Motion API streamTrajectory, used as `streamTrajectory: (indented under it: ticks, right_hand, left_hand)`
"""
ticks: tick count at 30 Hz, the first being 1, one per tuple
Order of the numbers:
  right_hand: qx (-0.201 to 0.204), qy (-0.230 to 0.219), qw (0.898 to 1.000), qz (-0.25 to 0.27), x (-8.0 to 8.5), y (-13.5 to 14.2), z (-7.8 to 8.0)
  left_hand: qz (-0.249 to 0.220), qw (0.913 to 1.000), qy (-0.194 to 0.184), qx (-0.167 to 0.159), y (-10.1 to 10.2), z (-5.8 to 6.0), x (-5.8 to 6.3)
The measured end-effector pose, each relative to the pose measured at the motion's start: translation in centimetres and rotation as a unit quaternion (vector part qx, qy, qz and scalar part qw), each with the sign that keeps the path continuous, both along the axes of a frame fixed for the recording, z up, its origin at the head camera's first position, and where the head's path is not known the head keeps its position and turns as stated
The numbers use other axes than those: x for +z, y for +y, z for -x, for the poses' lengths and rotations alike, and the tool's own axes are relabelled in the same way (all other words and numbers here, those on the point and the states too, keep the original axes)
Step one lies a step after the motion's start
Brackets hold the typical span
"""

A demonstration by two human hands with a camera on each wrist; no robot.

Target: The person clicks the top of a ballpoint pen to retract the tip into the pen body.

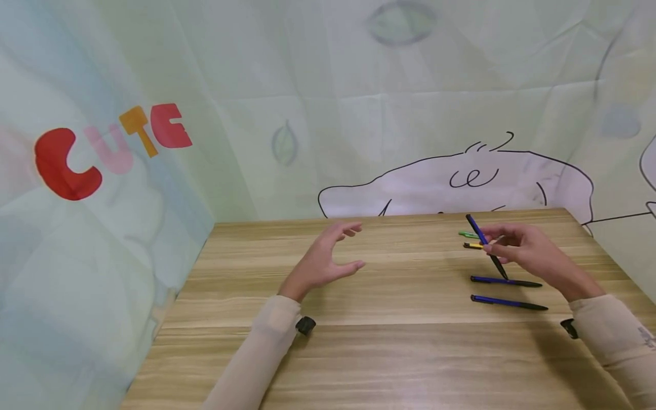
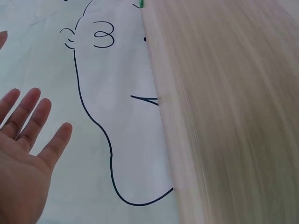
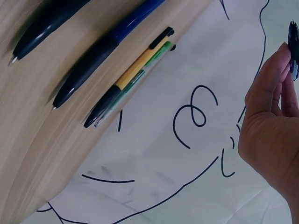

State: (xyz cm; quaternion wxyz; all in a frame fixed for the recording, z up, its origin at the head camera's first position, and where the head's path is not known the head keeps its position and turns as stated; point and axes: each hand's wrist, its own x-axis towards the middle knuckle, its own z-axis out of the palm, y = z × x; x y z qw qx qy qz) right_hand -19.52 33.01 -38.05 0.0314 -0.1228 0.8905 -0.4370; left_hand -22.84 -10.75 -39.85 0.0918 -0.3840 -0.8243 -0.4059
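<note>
My right hand (image 1: 528, 250) pinches a blue pen (image 1: 478, 229) with a black grip, tilted above the table; in the right wrist view the black end of this pen (image 3: 293, 44) shows at the fingertips. Below it on the table lie two more blue pens, the nearer pen (image 1: 507, 303) and the farther pen (image 1: 489, 279), side by side. Partly behind the right hand are a yellow pen (image 1: 472, 245) and a green pen (image 1: 467, 234). My left hand (image 1: 323, 259) hovers over the table's left half, fingers apart and thumb spread, holding nothing.
The wooden table (image 1: 359, 353) meets a printed cloth backdrop (image 1: 287, 57) along its far edge. Another cloth side (image 1: 92, 285) with coloured letters hangs at the left. A black wrist device (image 1: 306, 326) sits at the left cuff.
</note>
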Motion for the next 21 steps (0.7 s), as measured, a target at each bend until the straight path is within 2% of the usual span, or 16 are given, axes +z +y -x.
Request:
streamTrajectory:
  ticks: [8,21]
  right_hand:
    - [0.008,-0.008,0.999,0.030,0.3,-1.2,-0.3]
    - [0.020,-0.042,0.996,0.080,0.1,-2.8,-0.7]
  left_hand:
    - [-0.014,0.9998,-0.006,-0.013,1.1,0.2,0.2]
    - [-0.014,0.9996,0.009,-0.022,2.3,0.5,0.3]
